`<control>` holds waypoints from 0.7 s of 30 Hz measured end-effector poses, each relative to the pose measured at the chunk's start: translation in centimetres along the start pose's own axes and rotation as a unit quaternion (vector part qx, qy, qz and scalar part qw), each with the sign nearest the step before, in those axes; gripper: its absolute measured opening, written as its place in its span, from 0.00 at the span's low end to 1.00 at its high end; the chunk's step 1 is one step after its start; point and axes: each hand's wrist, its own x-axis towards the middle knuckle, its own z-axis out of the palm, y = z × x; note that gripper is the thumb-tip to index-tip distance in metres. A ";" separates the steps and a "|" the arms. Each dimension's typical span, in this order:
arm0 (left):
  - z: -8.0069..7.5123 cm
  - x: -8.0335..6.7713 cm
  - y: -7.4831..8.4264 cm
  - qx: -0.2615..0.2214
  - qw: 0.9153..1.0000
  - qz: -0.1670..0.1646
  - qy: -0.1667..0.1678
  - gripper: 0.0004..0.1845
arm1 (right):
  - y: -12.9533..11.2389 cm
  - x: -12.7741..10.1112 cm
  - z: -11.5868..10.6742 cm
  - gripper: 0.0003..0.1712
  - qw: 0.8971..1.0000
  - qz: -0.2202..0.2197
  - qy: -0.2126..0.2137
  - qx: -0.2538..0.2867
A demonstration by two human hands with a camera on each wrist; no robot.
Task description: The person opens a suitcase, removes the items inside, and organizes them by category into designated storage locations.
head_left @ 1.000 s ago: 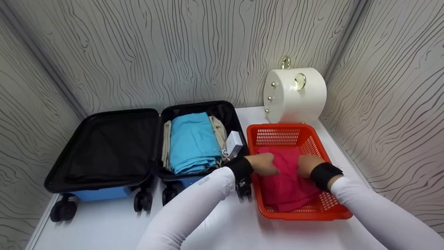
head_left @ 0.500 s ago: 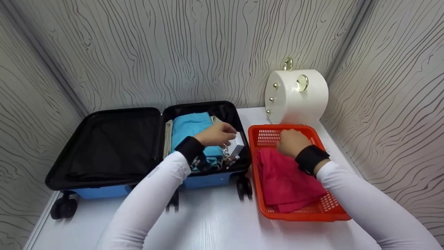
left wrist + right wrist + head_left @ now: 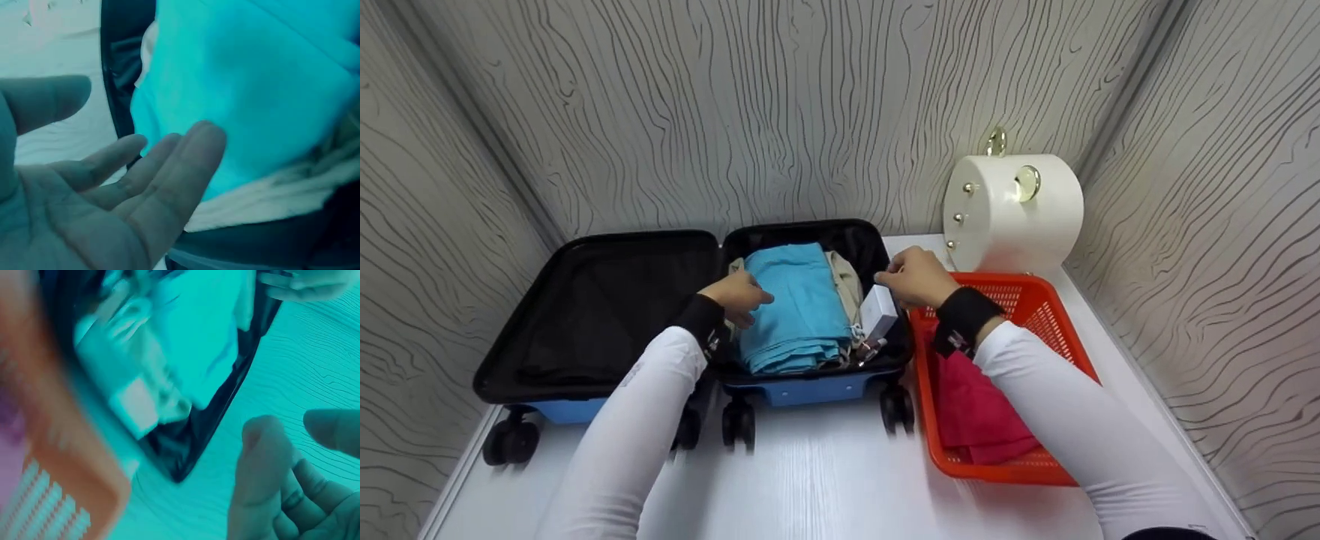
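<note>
The blue folded cloth (image 3: 795, 307) is flanked by 2 relaxed, empty hands — left hand (image 3: 739, 296) touching its left edge, right hand (image 3: 913, 277) beyond the white box (image 3: 879, 311) — its long axis running away from the person.

The suitcase (image 3: 660, 322) lies open with a black lining and a bright blue shell showing along its near edge; its wheels are black. In its right half sits a folded sky-blue cloth (image 3: 799, 307) over beige fabric (image 3: 847, 281), with a small white box (image 3: 879, 311) to the right. The basket (image 3: 1039, 315) on the right is orange-red with a perforated lattice wall, and holds a magenta-pink cloth (image 3: 979, 416). Far right stands a glossy white round case (image 3: 1012, 217) with gold studs and a gold clasp. The table (image 3: 825, 487) is white with a faint grain. The walls are pale grey with dark wavy wood-grain lines. Both sleeves are white, with black wristbands.
</note>
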 end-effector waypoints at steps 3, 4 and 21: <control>0.0 -0.1 -0.6 -0.018 0.999 -0.023 -0.019 0.35 | -0.2 1.2 1.5 0.14 0.995 0.033 -0.049 0.083; -0.1 0.0 -0.7 -0.022 0.999 -0.028 -0.023 0.37 | -0.2 1.5 2.0 0.13 0.991 0.040 -0.067 0.106; 1.0 4.6 -4.1 0.164 0.982 0.004 -0.092 0.26 | 0.2 4.9 7.1 0.26 0.972 0.076 -0.208 0.084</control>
